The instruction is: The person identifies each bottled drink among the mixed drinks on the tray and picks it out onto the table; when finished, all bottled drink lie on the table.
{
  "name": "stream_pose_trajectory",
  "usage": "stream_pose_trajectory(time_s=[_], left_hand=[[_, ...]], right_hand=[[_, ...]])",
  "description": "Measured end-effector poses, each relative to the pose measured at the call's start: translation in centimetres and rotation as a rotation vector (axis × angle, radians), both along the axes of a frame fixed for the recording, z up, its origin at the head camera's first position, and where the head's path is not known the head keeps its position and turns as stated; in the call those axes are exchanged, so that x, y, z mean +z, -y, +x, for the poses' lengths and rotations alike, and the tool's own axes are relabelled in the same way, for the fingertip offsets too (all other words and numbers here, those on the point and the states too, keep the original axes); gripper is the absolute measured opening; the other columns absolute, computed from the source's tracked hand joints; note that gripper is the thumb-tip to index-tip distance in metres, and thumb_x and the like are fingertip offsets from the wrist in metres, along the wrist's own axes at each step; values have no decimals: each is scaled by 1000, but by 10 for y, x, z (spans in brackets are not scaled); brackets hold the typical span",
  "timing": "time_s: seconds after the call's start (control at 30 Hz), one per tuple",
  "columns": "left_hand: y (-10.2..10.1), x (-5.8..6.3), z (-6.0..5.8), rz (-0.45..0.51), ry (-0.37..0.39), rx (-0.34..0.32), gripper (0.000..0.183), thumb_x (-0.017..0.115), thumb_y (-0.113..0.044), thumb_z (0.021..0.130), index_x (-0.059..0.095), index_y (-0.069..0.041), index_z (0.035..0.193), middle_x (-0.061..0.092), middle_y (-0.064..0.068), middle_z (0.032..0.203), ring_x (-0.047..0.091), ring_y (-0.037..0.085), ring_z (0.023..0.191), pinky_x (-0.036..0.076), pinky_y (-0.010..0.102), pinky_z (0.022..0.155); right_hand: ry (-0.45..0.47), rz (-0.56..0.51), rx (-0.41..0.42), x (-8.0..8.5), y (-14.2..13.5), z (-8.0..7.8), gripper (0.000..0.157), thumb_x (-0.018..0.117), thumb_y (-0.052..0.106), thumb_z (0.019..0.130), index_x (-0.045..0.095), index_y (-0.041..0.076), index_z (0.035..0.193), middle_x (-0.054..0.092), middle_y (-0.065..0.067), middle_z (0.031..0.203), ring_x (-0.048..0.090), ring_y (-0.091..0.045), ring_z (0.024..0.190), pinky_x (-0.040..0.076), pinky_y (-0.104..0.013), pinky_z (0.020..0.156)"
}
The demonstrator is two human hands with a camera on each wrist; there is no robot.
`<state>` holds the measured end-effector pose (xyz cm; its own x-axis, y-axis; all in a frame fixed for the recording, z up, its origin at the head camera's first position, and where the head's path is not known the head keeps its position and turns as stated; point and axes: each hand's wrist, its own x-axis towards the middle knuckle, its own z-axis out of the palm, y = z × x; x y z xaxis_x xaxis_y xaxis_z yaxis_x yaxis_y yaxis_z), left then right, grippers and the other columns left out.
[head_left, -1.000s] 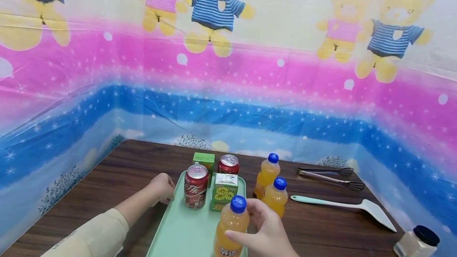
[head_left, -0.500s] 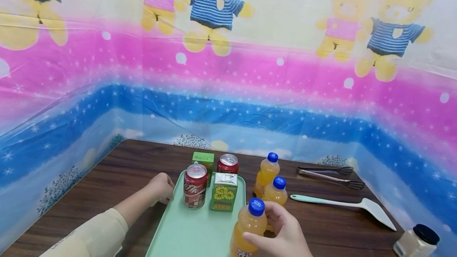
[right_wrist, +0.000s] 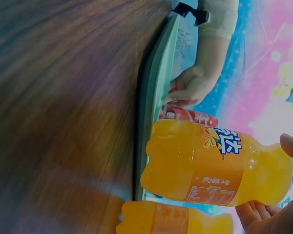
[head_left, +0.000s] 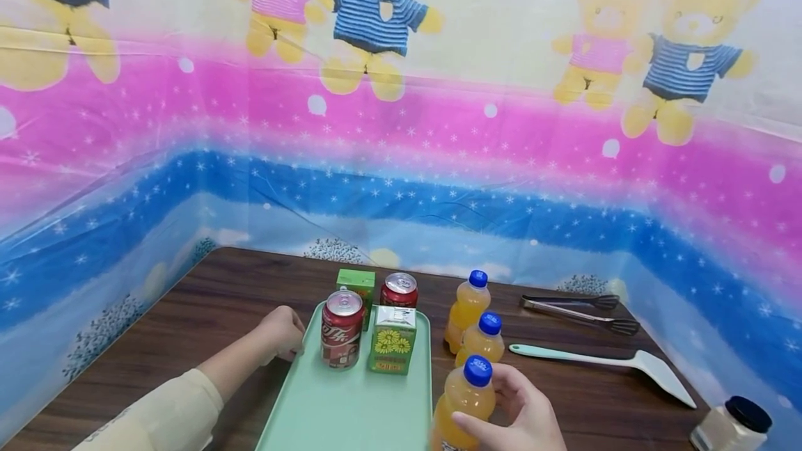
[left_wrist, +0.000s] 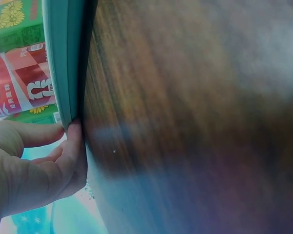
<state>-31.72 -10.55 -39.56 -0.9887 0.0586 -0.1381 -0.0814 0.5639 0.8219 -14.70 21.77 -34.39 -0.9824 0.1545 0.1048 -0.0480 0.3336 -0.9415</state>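
Observation:
My right hand (head_left: 523,413) grips a bottle of orange soda (head_left: 466,395) with a blue cap near its neck, over the right edge of a pale green tray (head_left: 338,416). The right wrist view shows that soda bottle (right_wrist: 200,163) with its base raised off the table. With thumb and fingers, my left hand (left_wrist: 44,163) pinches the tray's rim (left_wrist: 63,63) on its left side. Upon the tray stand a red soda can (head_left: 342,333) and a green drink carton (head_left: 393,343), with another carton (head_left: 357,280) and can (head_left: 399,289) behind them.
Two more orange soda bottles (head_left: 471,305) stand right of the tray. Farther right lie metal tongs (head_left: 579,306) and a spatula (head_left: 601,357) with a pale green handle. A black-lidded jar (head_left: 733,423) is at the table's right edge.
My right hand has carried the soda bottle rightward, from over the tray to its right edge. The left hand stays at the tray's rim.

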Motion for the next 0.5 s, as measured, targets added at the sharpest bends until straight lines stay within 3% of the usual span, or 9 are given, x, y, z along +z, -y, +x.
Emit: stream_pose_trajectory(time_s=[0.5], left_hand=[[0, 3, 3, 2, 6, -4, 15, 60, 16, 75, 55, 14, 89, 54, 19, 82, 61, 24, 68, 57, 34, 58]], right_hand=[[31, -15, -88, -10, -19, 1, 61, 87, 28, 62, 60, 3, 110, 65, -7, 98, 62, -22, 92, 53, -40, 82]])
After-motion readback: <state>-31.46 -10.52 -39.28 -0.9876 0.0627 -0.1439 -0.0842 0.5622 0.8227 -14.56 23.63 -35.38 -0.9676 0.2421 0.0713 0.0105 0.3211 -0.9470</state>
